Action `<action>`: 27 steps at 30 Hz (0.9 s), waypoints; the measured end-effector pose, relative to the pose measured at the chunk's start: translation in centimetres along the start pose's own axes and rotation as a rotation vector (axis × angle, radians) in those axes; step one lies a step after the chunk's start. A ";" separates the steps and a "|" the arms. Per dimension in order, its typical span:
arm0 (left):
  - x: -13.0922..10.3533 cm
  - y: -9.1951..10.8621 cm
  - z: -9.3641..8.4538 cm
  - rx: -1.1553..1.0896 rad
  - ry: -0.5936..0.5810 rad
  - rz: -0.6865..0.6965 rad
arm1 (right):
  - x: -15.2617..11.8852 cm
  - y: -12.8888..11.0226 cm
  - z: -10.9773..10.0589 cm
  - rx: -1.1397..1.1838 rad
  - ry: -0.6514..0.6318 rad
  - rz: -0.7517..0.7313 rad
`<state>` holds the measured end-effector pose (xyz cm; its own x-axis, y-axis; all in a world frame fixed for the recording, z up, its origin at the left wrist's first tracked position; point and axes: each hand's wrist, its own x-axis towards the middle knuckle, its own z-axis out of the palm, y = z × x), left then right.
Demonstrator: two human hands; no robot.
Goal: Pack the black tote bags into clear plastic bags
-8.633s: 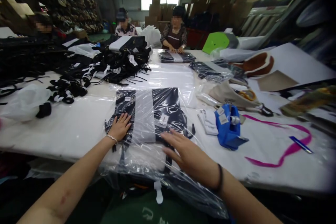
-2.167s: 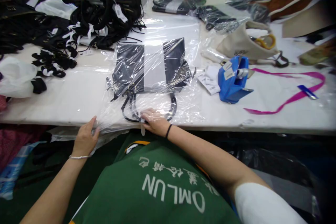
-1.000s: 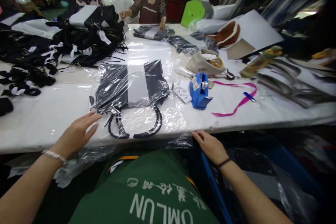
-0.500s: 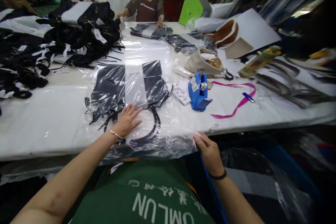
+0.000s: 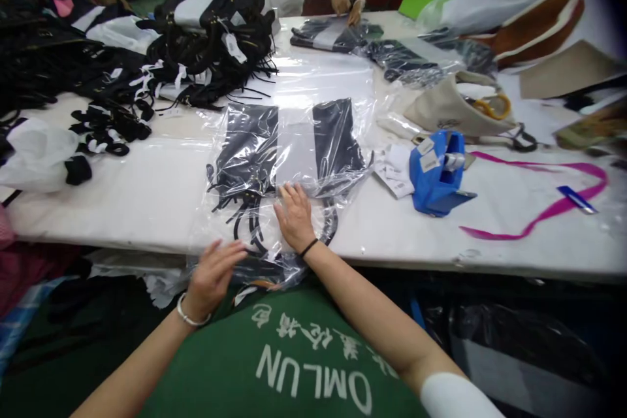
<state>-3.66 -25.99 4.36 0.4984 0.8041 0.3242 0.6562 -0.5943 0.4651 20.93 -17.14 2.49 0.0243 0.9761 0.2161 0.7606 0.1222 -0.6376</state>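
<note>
A black handbag (image 5: 249, 144) with a pale band round its middle lies on the table inside a clear plastic bag (image 5: 347, 78). Its dark handles and tassels point toward me. My right hand (image 5: 296, 217) rests flat on the plastic over the handle area, fingers spread. At the table's front edge, my left hand (image 5: 215, 277) is at the lower left of the plastic, its fingers stretched out. Whether the left fingertips touch the plastic I cannot tell. Loose plastic hangs over the edge against my green apron (image 5: 294, 353).
A blue tape dispenser (image 5: 435, 173) stands right of the bag, with paper tags (image 5: 394, 173) beside it. Further right lie a pink ribbon (image 5: 543, 212) and a blue cutter (image 5: 578, 199). Black handbags (image 5: 210, 39) are heaped at the left. Across the table, a person's hands (image 5: 347, 6) touch another wrapped bag.
My right hand has left the plastic's right corner and now lies flat over the handles. My left hand has drawn back from there to the front left edge. The view has shifted.
</note>
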 end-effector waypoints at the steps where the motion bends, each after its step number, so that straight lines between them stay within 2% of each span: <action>1: -1.3 -1.2 -1.2 0.040 0.146 -0.232 | -0.4 -0.3 0.3 -0.050 -0.043 -0.003; 2: -2.5 -2.3 -2.0 0.065 0.263 -0.461 | -0.6 -0.6 0.5 -0.086 -0.076 0.000; 3: -3.4 -3.3 -2.4 0.062 0.332 -0.662 | -0.8 -0.9 0.6 -0.110 -0.098 0.001; 5: -4.8 -4.8 -2.1 -0.032 0.340 -0.933 | -0.9 -1.6 0.9 -0.128 -0.114 -0.009; 7: -5.5 -5.6 -1.2 -0.201 0.291 -1.051 | -0.8 -2.2 1.4 -0.125 -0.110 -0.031; 9: -5.8 -6.0 -0.6 -0.339 0.284 -1.105 | -0.7 -2.7 2.0 -0.126 -0.115 -0.053; 12: -6.1 -5.8 -2.1 -0.394 0.315 -1.130 | -0.8 -3.4 2.6 -0.147 -0.160 -0.065; 14: -5.9 -4.7 -4.5 -0.332 0.324 -1.120 | -1.0 -3.8 2.8 -0.161 -0.188 -0.059; 16: -4.6 -2.6 -7.1 -0.265 0.329 -1.069 | -1.0 -4.1 3.0 -0.160 -0.196 -0.051; 19: 0.0 1.8 -9.3 -0.208 0.279 -0.850 | -0.7 -4.0 2.9 -0.115 -0.199 -0.039; 21: 4.5 4.2 -9.0 -0.240 0.162 -0.655 | -0.4 -3.5 2.3 -0.027 -0.214 -0.029; 23: 9.4 5.2 -7.4 -0.326 0.023 -0.487 | -0.2 -2.5 1.2 0.122 -0.235 -0.020; 25: 13.9 5.1 -5.1 -0.357 -0.088 -0.371 | -0.1 -1.4 0.0 0.285 -0.245 -0.029; 27: 17.5 4.4 -2.7 -0.302 -0.213 -0.326 | -0.4 -0.5 -0.9 0.412 -0.243 -0.068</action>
<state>6.41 -14.48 14.32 0.4200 0.9067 -0.0392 0.6194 -0.2548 0.7426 21.09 -17.72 3.39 -0.2064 0.9712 0.1193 0.4338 0.2001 -0.8785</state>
